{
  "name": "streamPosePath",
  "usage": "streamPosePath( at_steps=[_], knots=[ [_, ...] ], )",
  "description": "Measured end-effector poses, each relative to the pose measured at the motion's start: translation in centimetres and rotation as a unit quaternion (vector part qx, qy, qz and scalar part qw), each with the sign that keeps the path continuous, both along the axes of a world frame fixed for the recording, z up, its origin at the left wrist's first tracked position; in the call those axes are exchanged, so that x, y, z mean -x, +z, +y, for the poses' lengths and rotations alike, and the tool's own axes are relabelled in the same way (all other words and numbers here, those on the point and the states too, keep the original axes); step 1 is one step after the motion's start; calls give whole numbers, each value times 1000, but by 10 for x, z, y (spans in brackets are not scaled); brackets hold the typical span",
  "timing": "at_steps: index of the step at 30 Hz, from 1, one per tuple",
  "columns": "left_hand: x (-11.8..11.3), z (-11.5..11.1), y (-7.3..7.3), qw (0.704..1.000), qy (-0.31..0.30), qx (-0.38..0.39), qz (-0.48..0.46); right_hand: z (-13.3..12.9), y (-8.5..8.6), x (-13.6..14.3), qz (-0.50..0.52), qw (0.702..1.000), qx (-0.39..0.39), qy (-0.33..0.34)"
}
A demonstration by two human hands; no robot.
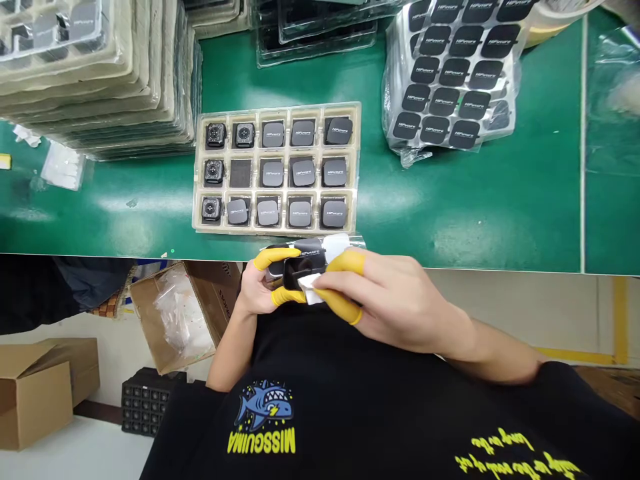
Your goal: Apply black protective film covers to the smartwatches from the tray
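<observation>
At the table's near edge my left hand (267, 283), with yellow finger cots, is closed around a small black watch-like device (296, 268). My right hand (395, 297), also in yellow cots, pinches a small white cloth (311, 288) against the device's face. A strip of labels (311, 251) and another white piece (336, 245) lie just behind the device, partly hidden by my fingers. Beyond my hands sits a pale tray (277, 232). Most of its pockets show grey-topped square pieces; several at the left show round black backs, and one pocket (241, 173) holds no piece.
Tall stacks of trays (150, 100) fill the back left, with dark trays (320, 47) at the back middle. Bagged sheets of black labels (445, 100) lie back right on the green table (450, 220). Cardboard boxes (45, 400) stand on the floor at left.
</observation>
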State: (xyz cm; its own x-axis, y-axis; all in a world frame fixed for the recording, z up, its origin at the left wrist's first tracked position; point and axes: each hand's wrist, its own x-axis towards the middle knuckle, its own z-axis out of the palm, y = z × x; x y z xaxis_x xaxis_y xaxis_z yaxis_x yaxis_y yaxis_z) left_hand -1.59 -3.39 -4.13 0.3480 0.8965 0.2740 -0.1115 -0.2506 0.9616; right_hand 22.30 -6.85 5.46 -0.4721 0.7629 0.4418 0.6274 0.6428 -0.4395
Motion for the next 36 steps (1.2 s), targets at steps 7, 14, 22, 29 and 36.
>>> streamPosePath(
  at_steps=[7,14,22,29,36],
  knots=[
    [-3,-5,-3,999,-12,-31,-12,12,-14,25,-18,997,-70,-15],
    [8,-11,-13,998,45,37,19,33,-22,0,-49,990,-56,-119],
    [10,-11,-20,993,62,97,-40,29,5,-18,60,994,-4,-88],
    [15,-2,-9,998,38,37,-20,33,2,16,8,998,7,59],
    [16,-15,-16,996,26,71,-51,57,-12,50,-62,989,-86,101]
  ],
)
